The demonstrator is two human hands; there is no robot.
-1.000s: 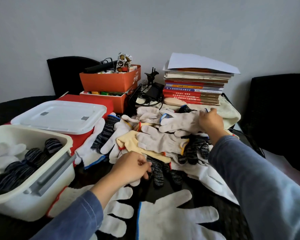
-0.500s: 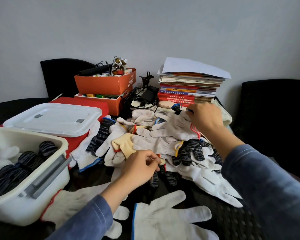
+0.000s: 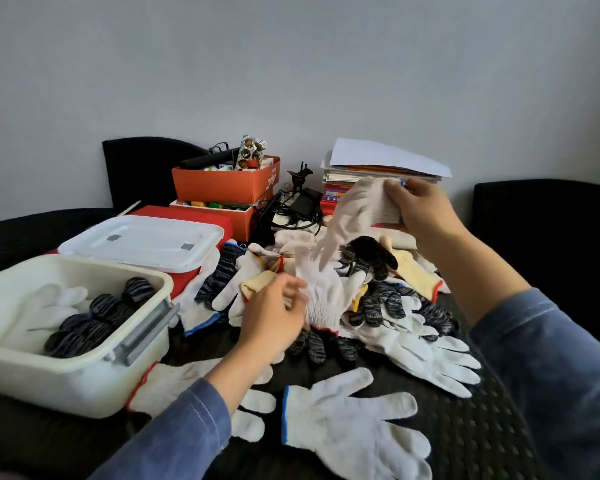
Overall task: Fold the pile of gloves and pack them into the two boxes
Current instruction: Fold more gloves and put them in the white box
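- I am holding a white glove (image 3: 355,209) up over the far side of the pile of gloves (image 3: 381,303) with my right hand (image 3: 421,220). My thumb and fingers are pinching its cuff, and its fingers are hanging down toward the heap.
- My left hand (image 3: 274,317) is lying against a ribbed glove (image 3: 323,299) with a red cuff at the near side of the pile. Blur is hiding my fingertips, so I cannot tell whether they are pinching it or only touching it.
- The open box (image 3: 66,386) is sitting at the left edge of the table (image 3: 482,445), holding rolled dark gloves and a few white ones. The lidded box (image 3: 142,240) is sitting just behind it.
- I am reading this as the sorting step: pulling a pair out before folding. Most of the pile is waiting, so the task looks well short of done.
- A bit of blue is showing at the raised glove's cuff, so the red-cuffed one may not match. The flat glove (image 3: 354,420) at the near edge, blue-cuffed, looks the likelier partner.
- Next I am needing to stack the pair, fold it, and carry it left to the open box.
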